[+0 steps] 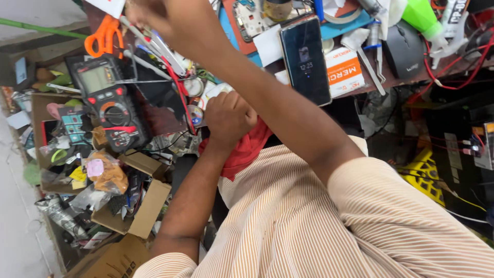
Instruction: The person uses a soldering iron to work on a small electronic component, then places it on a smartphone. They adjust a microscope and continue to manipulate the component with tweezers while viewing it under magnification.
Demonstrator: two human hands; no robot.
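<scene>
The left hand (pixel 229 116) is closed in a fist around a bunched red cloth (pixel 246 149), which hangs from under the fist and lies against the striped beige shirt (pixel 329 226) of the person. The right hand (pixel 170 20) is raised at the top of the view, its arm crossing above the left fist; its fingers are curled over a bundle of thin metal tools and pens (pixel 154 46) that stand at the back of the bench, but the view does not show whether it grips any of them. Just left of that bundle lie orange-handled scissors (pixel 103 36). Below the scissors rests a black digital multimeter with a red-ringed dial (pixel 108 100), and its red test lead (pixel 180 100) runs down towards the left fist. To the right of the raised arm, a black smartphone with a lit screen (pixel 306 59) lies tilted on the cluttered wooden workbench (pixel 396 80), beside a white and orange cardboard box (pixel 343 71). A dark computer mouse (pixel 404 49) sits further right. Open brown cardboard boxes (pixel 144 201) with small bagged parts stand left of the left forearm.
</scene>
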